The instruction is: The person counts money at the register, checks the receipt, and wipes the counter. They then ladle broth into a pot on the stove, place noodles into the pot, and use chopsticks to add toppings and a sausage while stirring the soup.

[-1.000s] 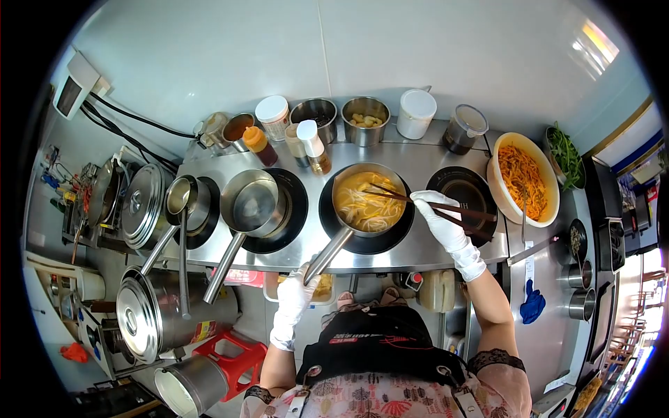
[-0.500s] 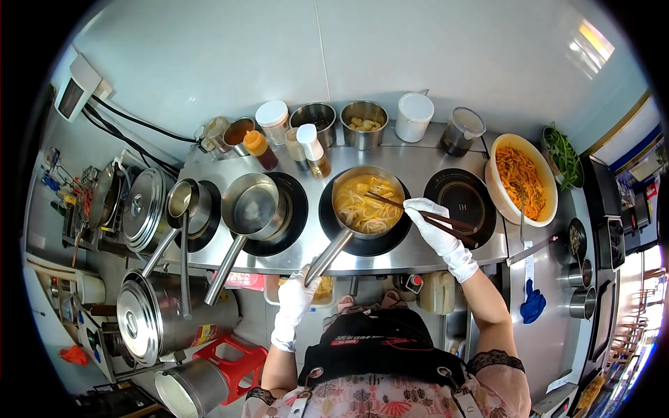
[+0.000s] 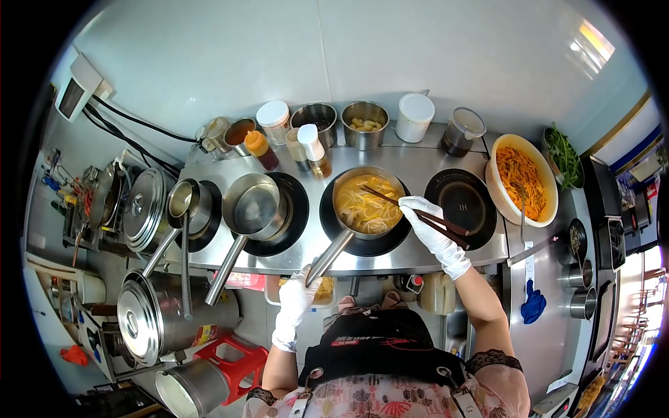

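Both of my hands wear white gloves. My left hand (image 3: 298,291) is wrapped round the end of the metal handle (image 3: 330,256) of a saucepan on a black round hob. Yellow broth with noodles and pale yellow pieces (image 3: 367,203) fills this pan. My right hand (image 3: 426,221) grips a pair of dark brown chopsticks (image 3: 446,227), whose tips are in the noodles and whose back ends point to the lower right. A second saucepan (image 3: 252,205) stands on the hob to the left, its handle toward the front edge.
An orange-topped squeeze bottle (image 3: 259,148), a white-capped shaker (image 3: 311,142) and steel pots (image 3: 364,125) line the back. A cream bowl of orange shreds (image 3: 521,180) stands right. A ladle (image 3: 185,251) rests on a small pan at left; a lidded stockpot (image 3: 174,306) stands below.
The chopsticks and my right hand have shifted slightly left and toward me, stirring the noodles into a new arrangement. My left hand stays on the handle.
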A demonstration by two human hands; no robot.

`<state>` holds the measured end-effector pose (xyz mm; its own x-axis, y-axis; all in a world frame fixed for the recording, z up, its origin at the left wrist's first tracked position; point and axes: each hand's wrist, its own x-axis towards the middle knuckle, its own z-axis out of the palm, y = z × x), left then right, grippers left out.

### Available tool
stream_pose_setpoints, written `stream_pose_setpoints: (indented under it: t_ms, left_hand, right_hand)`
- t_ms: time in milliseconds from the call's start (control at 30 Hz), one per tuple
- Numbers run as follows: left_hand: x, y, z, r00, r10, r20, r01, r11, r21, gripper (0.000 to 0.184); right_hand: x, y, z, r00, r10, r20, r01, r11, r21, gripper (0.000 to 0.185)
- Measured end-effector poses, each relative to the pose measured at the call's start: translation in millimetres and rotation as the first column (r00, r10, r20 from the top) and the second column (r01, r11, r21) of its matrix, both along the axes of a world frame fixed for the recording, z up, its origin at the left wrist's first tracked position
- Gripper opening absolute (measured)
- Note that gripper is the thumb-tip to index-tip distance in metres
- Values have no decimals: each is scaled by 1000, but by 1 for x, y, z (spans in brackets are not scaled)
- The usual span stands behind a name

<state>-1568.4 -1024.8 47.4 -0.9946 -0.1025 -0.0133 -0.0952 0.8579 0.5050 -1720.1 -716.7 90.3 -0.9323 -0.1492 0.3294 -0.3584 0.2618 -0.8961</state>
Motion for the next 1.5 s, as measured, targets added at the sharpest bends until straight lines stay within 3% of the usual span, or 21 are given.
stream_pose_setpoints:
  t_ms: [867,900,1033,1133,1167,1300,1400,1500]
  left_hand:
    - [-1,2,0,998,43,38,-43,999,4,46]
    - [-1,1,-3,999,33,25,-33,999,5,46]
    - [-1,0,-4,999,28,29,-28,1000,-3,46]
    - [-1,1,-2,999,36,41,-36,999,-12,46]
    - [-1,2,0,999,34,42,-33,999,-13,46]
    - [-2,6,9,998,44,49,-44,999,-4,45]
    - [0,5,5,999,41,34,-41,999,-4,45]
    - [0,4,4,999,42,25,-42,999,4,46]
  right_hand:
    - [-1,3,16,1000,16,-9,-16,999,33,13]
    - [0,6,23,999,-9,48,7,999,45,13]
    - [6,14,47,999,37,24,-39,995,90,11]
    - [9,3,44,964,257,65,-259,965,33,9]
    - [9,-5,45,956,274,108,-284,954,97,13]
    - [-13,-17,26,970,218,109,-234,958,165,16]
    - [-32,-4,-4,983,152,100,-143,985,-95,12]
    - [-35,12,5,988,73,136,-66,996,-55,12]
